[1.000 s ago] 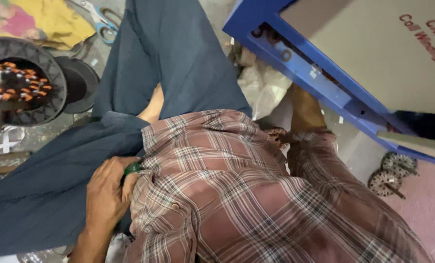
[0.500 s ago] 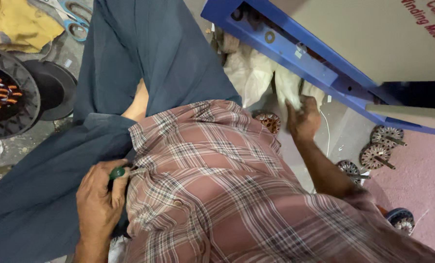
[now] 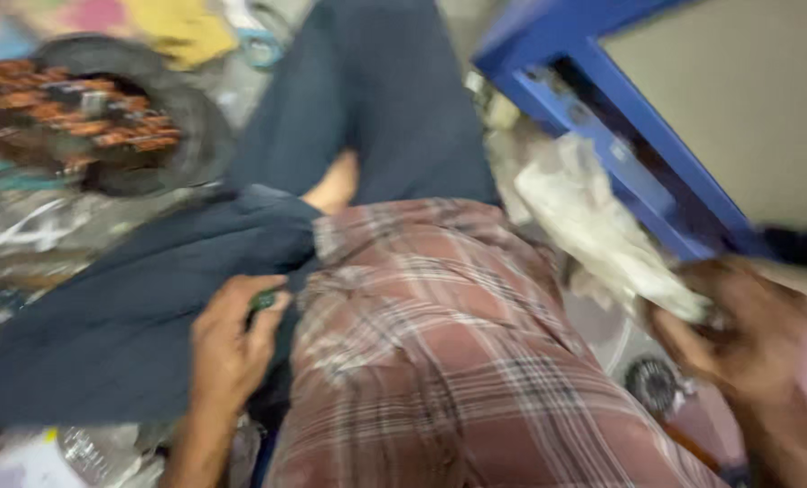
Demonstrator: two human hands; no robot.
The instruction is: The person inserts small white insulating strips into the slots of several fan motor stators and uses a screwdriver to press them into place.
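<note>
Blur softened the whole view as I watched from my station, yet the main shapes read well enough. At the far left a round black motor stator (image 3: 87, 113) with copper-orange windings lay on the cluttered floor, and beyond it, toward the top edge, sat a yellow cloth (image 3: 182, 32). Near the bottom left corner I made out a clear plastic bottle (image 3: 83, 450), half hidden under dark fabric. The dark blue trousers (image 3: 150, 298) spread across the left and centre, one leg running up toward the top of the view. Against them the left hand (image 3: 227, 348) rested at the hip, its fingers curled closed around a small green-handled tool (image 3: 263, 298), of which only the tip of the handle showed above the knuckles. Just beside that hand began the red plaid shirt (image 3: 440, 361), filling the lower middle. Further right a crumpled white cloth (image 3: 602, 226) hung down beside the blue metal frame (image 3: 620, 154), and its lower end was gripped by the right hand (image 3: 738, 334), fingers bunched tight over the fabric. Below that hand, on the floor, I saw a small dark round part (image 3: 652, 384), too smeared for me to identify.
</note>
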